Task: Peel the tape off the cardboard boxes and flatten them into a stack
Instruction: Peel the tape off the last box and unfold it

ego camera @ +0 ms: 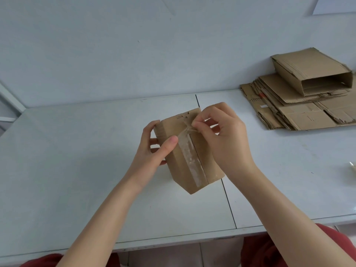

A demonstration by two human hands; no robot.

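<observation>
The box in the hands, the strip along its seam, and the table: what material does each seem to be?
Box: brown corrugated cardboard, matte; fluted ribs show on its side.
Tape: clear glossy plastic film, probably; it shines and stretches thin where the right hand pulls it.
Table: smooth pale surface, perhaps laminate; uncertain.

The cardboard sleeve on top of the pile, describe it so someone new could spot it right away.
Look to the far right of the white table, where a stack of flattened boxes lies against the wall. The open sleeve sits on top, the only piece there still hollow rather than flat.
</observation>
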